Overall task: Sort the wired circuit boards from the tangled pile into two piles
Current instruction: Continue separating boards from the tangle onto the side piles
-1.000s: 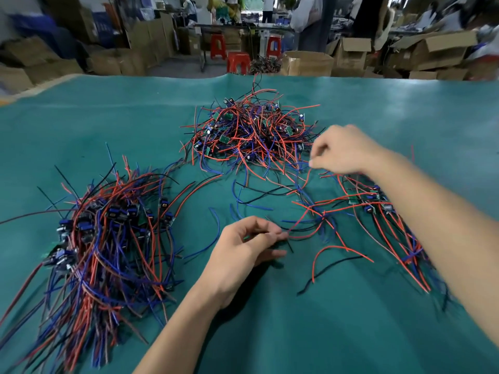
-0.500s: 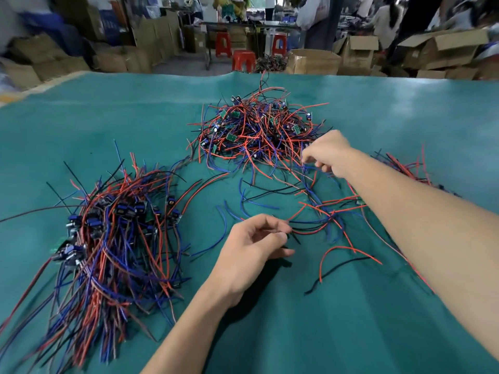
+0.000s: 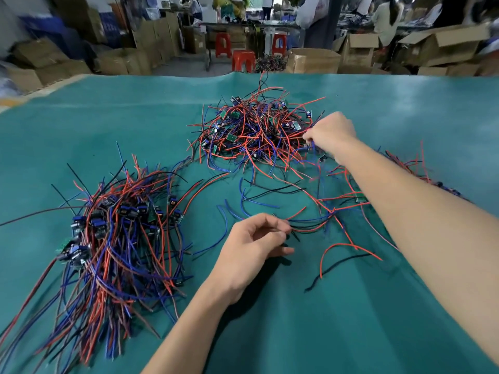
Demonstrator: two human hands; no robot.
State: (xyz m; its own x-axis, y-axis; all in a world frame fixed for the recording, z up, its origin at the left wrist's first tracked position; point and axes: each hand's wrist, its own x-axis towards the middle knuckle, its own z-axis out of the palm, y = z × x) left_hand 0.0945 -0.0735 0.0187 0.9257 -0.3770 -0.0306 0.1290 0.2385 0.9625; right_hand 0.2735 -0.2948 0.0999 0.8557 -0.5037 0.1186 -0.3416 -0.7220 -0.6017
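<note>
**Two hands at work among wired boards on a green table**

Seen from above on a teal-green table cover (image 3: 378, 333): a tangled pile (image 3: 253, 128) of red, blue and black leads with small green circuit boards, heaped at the far middle. Reaching into its right edge, the right hand (image 3: 328, 133), fingers curled down and closed on wires there; exactly which lead, hidden by the knuckles. Nearer the camera, at centre, the left hand (image 3: 253, 247), thumb and fingertips pinching the ends of a few loose wires (image 3: 310, 225) that trail off to the right across the cloth toward the forearm.

To the left, a sorted pile (image 3: 118, 233): boards with blue and black components bunched at its upper left, long leads combed roughly one way toward the near edge. To the right, partly hidden behind the right forearm, a second, thinner spread of wired boards (image 3: 405, 163), mostly red leads. Between the heaps, stray blue and black leads lying flat, and one curved red-and-black pair (image 3: 348, 252) just below the left hand's wires.

Beyond the table's far edge, blurred: cardboard boxes (image 3: 313, 60), red plastic stools (image 3: 243, 59), and people standing at another bench.
</note>
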